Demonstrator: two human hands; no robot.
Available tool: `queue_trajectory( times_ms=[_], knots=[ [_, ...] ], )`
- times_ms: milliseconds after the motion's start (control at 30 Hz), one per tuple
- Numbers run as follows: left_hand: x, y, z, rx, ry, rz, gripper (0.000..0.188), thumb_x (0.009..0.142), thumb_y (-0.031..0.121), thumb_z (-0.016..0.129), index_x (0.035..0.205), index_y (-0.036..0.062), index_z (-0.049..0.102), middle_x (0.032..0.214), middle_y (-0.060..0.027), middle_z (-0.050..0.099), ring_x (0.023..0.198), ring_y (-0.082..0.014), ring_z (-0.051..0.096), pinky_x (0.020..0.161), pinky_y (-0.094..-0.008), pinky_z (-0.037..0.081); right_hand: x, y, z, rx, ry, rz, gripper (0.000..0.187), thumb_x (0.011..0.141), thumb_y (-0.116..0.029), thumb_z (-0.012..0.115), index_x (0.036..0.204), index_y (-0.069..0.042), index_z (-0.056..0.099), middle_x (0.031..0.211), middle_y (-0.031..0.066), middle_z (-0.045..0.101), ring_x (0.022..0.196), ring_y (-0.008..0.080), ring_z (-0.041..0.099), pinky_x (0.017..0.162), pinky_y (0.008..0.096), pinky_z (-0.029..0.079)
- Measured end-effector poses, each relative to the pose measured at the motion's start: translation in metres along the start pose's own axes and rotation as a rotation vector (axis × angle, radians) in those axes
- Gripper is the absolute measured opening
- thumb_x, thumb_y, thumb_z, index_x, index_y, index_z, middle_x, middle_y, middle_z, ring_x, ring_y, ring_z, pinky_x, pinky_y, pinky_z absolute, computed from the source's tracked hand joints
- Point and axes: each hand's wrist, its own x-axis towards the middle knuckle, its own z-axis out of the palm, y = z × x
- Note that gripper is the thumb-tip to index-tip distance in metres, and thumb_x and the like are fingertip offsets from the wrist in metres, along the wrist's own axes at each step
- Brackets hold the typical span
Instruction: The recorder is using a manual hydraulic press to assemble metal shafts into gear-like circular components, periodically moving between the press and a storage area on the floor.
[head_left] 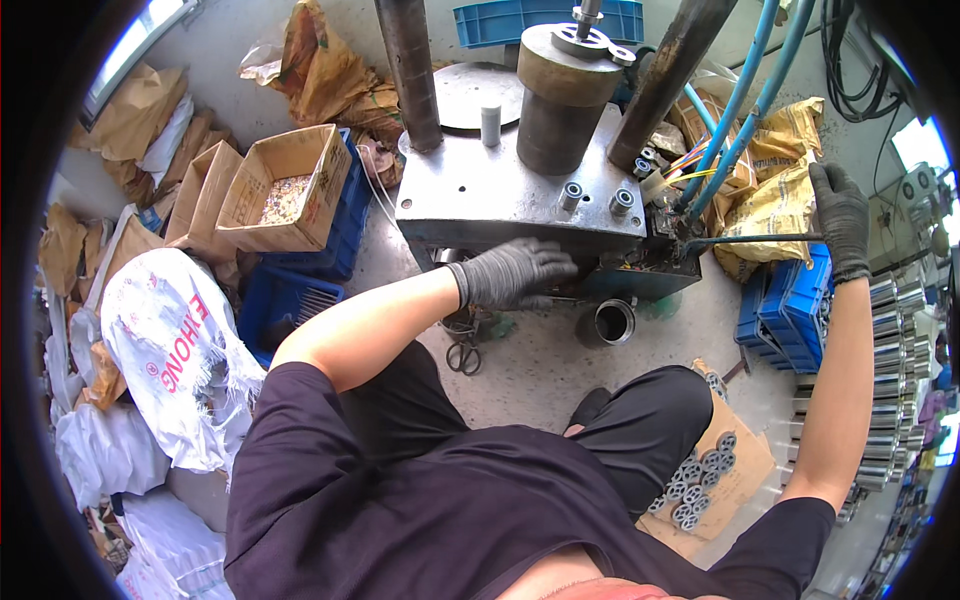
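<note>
My left hand [515, 273], in a dark grey glove, is held in front of the press table [455, 208] with its fingers stretched out and nothing in them. On the right, my gloved right hand [845, 222] is closed at the outer end of a thin dark lever [760, 239], which runs to the table's right side; its palm side is hidden. A thick steel cylinder [558, 125] hangs above the table between two posts. Small metal rings [571, 196] stand near the table's front right, and a pale upright cylinder [491, 125] is farther back.
Scissors [463, 358] hang below the table front, left of a metal cup [614, 322]. Blue hoses [742, 110] rise at right. Cardboard boxes [283, 205] and a white sack [175, 350] are at left. Blue crates [785, 315], spoked parts [700, 480] and shiny cylinders [890, 380] lie right.
</note>
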Motion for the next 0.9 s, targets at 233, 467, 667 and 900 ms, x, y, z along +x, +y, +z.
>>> queue_trajectory(
  times_ms=[233,467,667,900],
  knots=[
    [0.023,-0.012,-0.022,-0.269,-0.122,-0.261,0.011,0.095,0.017,0.063,0.092,0.0124,0.073,0.082,-0.0089,0.074,0.079,-0.0295,0.075,0.077,-0.0400,0.059,-0.043,-0.004,-0.015,0.250,-0.042,0.051,0.027,0.102,-0.029,0.069,0.104,-0.002,0.072,0.098,0.0203,0.074,0.086,0.0376,0.070,0.080,0.0407,0.054],
    [0.012,-0.026,-0.013,0.227,0.433,-0.493,0.038,0.093,0.026,0.070,0.126,0.0083,0.065,0.125,-0.0192,0.068,0.113,-0.0383,0.068,0.097,-0.0502,0.056,-0.141,-0.040,-0.043,0.191,-0.071,-0.026,0.019,0.098,-0.020,0.072,0.102,-0.002,0.070,0.091,0.0193,0.072,0.079,0.0354,0.068,0.074,0.0400,0.054],
    [0.019,0.086,-0.052,-0.046,-0.363,-0.289,0.044,0.093,0.042,0.069,0.120,0.0070,0.065,0.107,-0.0193,0.074,0.100,-0.0345,0.074,0.085,-0.0495,0.059,-0.192,-0.052,-0.045,0.095,-0.210,-0.144,0.018,0.092,-0.018,0.074,0.102,-0.005,0.071,0.092,0.0179,0.070,0.084,0.0368,0.069,0.076,0.0442,0.055],
    [0.005,0.096,-0.004,0.014,-0.104,-0.127,0.028,0.092,0.027,0.068,0.112,0.0072,0.070,0.099,-0.0165,0.074,0.098,-0.0345,0.074,0.083,-0.0471,0.057,-0.162,-0.169,-0.005,0.268,-0.323,-0.513,0.024,0.089,-0.021,0.072,0.108,-0.006,0.069,0.099,0.0160,0.070,0.095,0.0371,0.067,0.083,0.0481,0.052]
  ],
)
